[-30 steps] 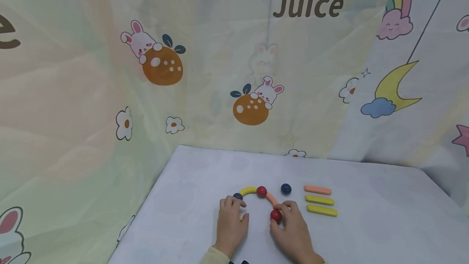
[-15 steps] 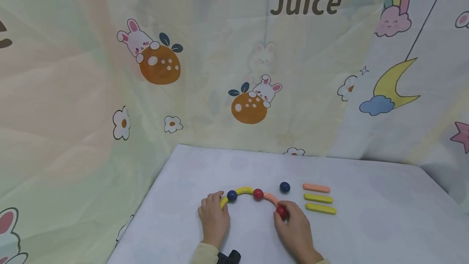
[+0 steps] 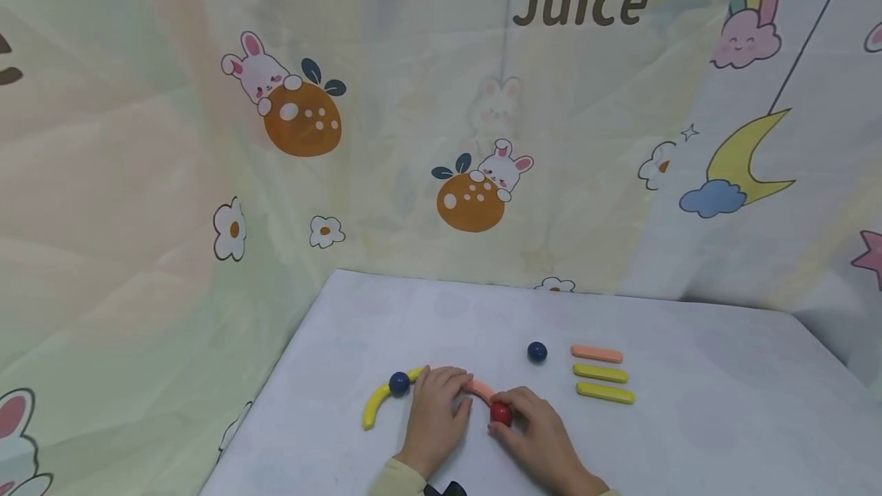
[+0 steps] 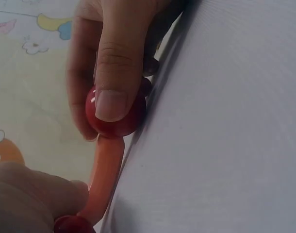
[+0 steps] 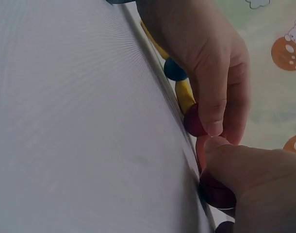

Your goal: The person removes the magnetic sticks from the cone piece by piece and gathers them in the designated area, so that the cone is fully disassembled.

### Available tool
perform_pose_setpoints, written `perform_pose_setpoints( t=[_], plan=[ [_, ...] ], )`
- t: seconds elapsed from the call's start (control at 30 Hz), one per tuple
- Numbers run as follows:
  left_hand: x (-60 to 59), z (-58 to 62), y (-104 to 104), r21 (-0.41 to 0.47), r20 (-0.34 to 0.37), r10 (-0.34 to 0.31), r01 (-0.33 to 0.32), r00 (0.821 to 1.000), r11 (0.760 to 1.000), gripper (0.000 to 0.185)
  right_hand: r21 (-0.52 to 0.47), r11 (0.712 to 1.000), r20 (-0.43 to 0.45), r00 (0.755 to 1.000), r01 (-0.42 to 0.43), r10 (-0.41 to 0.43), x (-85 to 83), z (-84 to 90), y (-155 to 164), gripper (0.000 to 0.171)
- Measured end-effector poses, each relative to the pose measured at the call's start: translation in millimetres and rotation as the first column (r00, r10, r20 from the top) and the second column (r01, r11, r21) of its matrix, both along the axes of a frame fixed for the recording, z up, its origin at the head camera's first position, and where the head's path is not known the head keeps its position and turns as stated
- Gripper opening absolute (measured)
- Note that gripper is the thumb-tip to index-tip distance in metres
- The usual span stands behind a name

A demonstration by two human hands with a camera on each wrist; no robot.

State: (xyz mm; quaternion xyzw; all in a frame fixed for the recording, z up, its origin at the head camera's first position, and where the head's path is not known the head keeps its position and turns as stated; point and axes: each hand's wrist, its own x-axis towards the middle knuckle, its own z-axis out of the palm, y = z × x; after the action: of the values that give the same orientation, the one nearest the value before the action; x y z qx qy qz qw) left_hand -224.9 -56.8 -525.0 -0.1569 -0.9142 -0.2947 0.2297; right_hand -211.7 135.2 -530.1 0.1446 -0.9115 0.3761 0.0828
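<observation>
One hidden red ball (image 5: pixel 194 121) under left fingers (image 5: pixel 213 109), right-wrist view only.

Your open room is the bare table (image 3: pixel 723 419) at lower right of the head view and the strip along its far edge. At centre, a loose blue ball (image 3: pixel 537 352) and three bars (image 3: pixel 601 374) block the way. The curtain (image 3: pixel 207 197) closes off the left and back.
</observation>
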Motion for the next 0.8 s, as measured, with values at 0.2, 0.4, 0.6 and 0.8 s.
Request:
perform_pose_setpoints(
  t=[0.2, 0.4, 0.6, 0.8],
  plan=[
    [-0.6, -0.5, -3.3, -0.016, 0.046, 0.107, -0.106, 0.993, 0.994, 0.015, -0.113, 0.989, 0.156, 0.981, -0.099, 0.116, -2.3, 0.7, 0.8, 0.036],
    [-3.3, -1.1, -6.2, -0.006, 0.05, 0.167, -0.166, 0.985, 0.986, 0.011, -0.269, 0.951, 0.269, 0.96, 0.153, -0.079, -17.2, 6.3, -2.3, 0.033],
    [-5.4, -3.2, -6.3, -0.008, 0.071, 0.19, -0.19, 0.979, 0.982, 0.009, -0.242, 0.944, 0.147, 0.97, 0.224, -0.193, -41.8, 7.7, -10.6, 0.036],
    [-4.8, -3.7, -3.8, -0.02, 0.116, 0.21, -0.209, 0.971, 0.978, 0.009, -0.247, 0.927, 0.181, 0.953, 0.283, -0.243, -60.7, 9.1, -18.8, 0.042]
  ],
)
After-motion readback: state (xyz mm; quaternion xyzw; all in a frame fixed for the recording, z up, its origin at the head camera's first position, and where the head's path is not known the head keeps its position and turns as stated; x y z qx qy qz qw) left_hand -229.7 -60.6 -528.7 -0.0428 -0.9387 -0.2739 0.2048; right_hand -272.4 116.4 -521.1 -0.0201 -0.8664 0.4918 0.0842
